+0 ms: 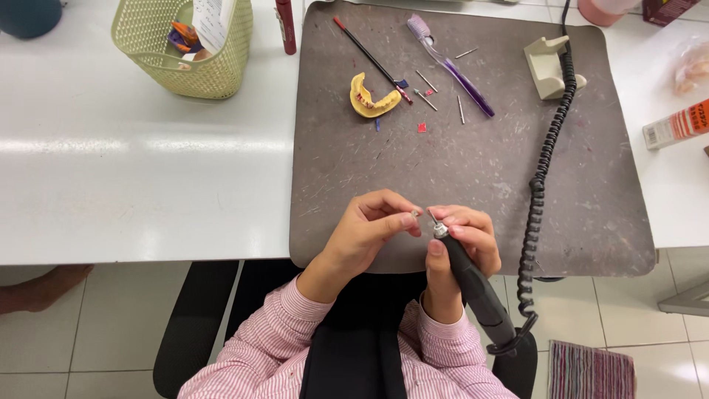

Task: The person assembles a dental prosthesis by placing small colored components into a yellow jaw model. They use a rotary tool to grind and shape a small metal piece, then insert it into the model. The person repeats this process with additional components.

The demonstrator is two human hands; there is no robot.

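Observation:
My right hand grips a dark rotary handpiece with its silver tip pointing up toward my left fingers. My left hand pinches a tiny metal bit at that tip, thumb and forefinger closed on it. Both hands hover over the near edge of a scratched grey work mat. A black coiled cord runs from the handpiece up the mat's right side. A yellow dental cast lies at the far middle of the mat.
Several loose metal burs, a purple toothbrush and a red-and-black pencil lie near the cast. A beige handpiece rest stands far right. A pale green basket sits on the white table.

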